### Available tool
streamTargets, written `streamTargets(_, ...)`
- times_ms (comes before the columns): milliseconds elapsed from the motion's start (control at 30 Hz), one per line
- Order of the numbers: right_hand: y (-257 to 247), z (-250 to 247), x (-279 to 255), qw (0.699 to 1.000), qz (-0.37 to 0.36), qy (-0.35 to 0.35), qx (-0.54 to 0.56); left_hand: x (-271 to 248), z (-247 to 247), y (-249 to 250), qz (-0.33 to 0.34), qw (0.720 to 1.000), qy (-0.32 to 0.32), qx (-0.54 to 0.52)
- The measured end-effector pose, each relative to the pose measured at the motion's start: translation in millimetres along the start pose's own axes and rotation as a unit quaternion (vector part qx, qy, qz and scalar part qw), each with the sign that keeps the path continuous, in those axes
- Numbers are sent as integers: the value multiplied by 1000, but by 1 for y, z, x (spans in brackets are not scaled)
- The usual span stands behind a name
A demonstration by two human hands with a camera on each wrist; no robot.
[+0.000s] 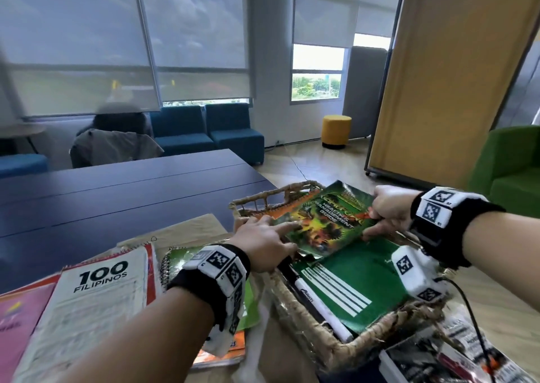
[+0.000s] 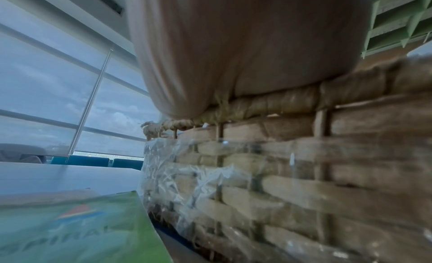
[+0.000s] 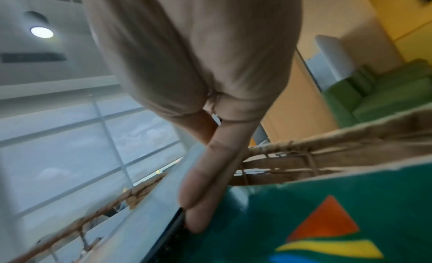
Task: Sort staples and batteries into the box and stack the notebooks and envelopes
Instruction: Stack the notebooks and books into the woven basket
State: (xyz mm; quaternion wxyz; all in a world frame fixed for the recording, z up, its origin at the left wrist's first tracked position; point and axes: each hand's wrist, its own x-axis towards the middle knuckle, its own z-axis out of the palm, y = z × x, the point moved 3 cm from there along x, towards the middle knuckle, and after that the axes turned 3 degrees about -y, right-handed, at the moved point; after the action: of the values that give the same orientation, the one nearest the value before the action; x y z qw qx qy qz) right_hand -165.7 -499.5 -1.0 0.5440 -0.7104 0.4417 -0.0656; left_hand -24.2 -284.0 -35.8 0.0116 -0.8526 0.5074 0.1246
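A green booklet (image 1: pixel 327 222) titled "Health Management Guide" is held tilted over a woven basket (image 1: pixel 380 333). My left hand (image 1: pixel 280 236) holds its left edge, index finger laid across the cover and thumb along the lower edge. My right hand (image 1: pixel 375 222) pinches the right edge, with the thumb (image 3: pixel 210 174) under the pale underside. In the basket lie a green notebook (image 1: pixel 350 289) (image 3: pixel 327 220), a black-and-white marker (image 1: pixel 318 301) and an orange spiral notebook (image 1: pixel 280 210). My left palm (image 2: pixel 233 54) rests on the basket rim (image 2: pixel 268 104).
Left of the basket lie a "100 Filipinos" pad (image 1: pixel 96 295), a green spiral notebook (image 1: pixel 175 257) (image 2: pixel 81 230), a pink cover (image 1: pixel 17 324), an orange notebook (image 1: pixel 222 350) and a brown envelope (image 1: pixel 187 230). Magazines (image 1: pixel 438 359) lie at the front right. The dark blue table (image 1: pixel 117 195) stretches behind.
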Motion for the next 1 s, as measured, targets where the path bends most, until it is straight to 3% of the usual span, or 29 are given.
streamTargets(67,1,-3,-4,1000,-11,15,8,0,0,2,-1,1000,-7,3)
streamTargets(267,-17,26,-13,992,-66,-39,96,-4,0,1,-4,1000,8,-29)
streamTargets(367,-22,36,-15,997,-40,-30,-63,-1,1,-1,-9,1000,5,-28)
streamTargets(400,-22,36,-13,984,-37,-25,-173,-1,1,-1,-10,1000,4,-20)
streamTargets(467,-25,34,-7,916,-50,-5,-398,0,1,0,-15,1000,-3,1)
streamTargets(533,-31,33,-7,855,-76,38,-512,0,1,2,-21,1000,-12,7)
streamTargets(633,-40,42,-17,814,-121,35,-567,-1,-1,3,-21,1000,-17,12)
streamTargets(733,-41,59,-28,760,-181,-84,-618,-1,-1,5,-23,999,-10,22)
streamTargets(800,-36,67,-33,729,-182,-153,-642,-3,-2,6,-24,999,-10,24)
streamTargets(1000,-25,58,-33,665,-156,-140,-717,-5,-4,7,-22,999,-13,34)
